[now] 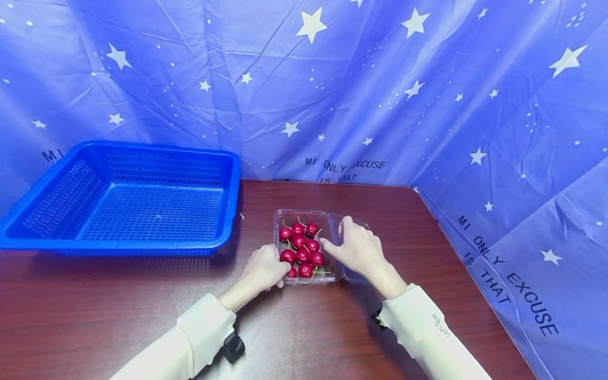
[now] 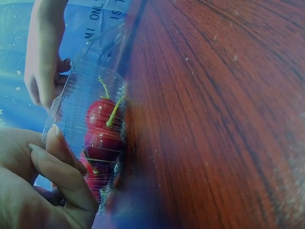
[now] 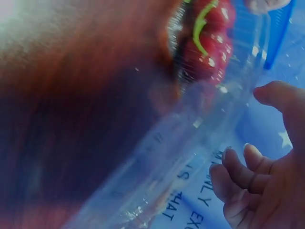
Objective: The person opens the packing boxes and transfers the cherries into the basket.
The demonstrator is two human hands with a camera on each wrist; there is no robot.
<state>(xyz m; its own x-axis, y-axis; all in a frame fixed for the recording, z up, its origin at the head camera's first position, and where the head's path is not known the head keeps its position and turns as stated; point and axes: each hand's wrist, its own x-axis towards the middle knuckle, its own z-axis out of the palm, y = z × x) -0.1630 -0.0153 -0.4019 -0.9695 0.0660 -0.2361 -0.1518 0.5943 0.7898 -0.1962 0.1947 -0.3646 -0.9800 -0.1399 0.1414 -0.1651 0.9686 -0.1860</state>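
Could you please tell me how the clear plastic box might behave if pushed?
The clear plastic box looks thin-walled, so it would probably flex when pressed. Its shallow, broad shape suggests sliding rather than tipping. The round, glossy cherries inside may roll.

Off-white sleeves (image 1: 159, 345) have wide cuffs (image 1: 207, 321), grey lettering (image 1: 440, 325) on the right one and black pieces (image 1: 233, 347) beneath both.

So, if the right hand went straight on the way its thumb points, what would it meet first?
Probably the nearest cherry in the clear container: in the head view, the right hand has its thumb tip close beside it. Height is unclear, though; it might catch the rim or pass above.
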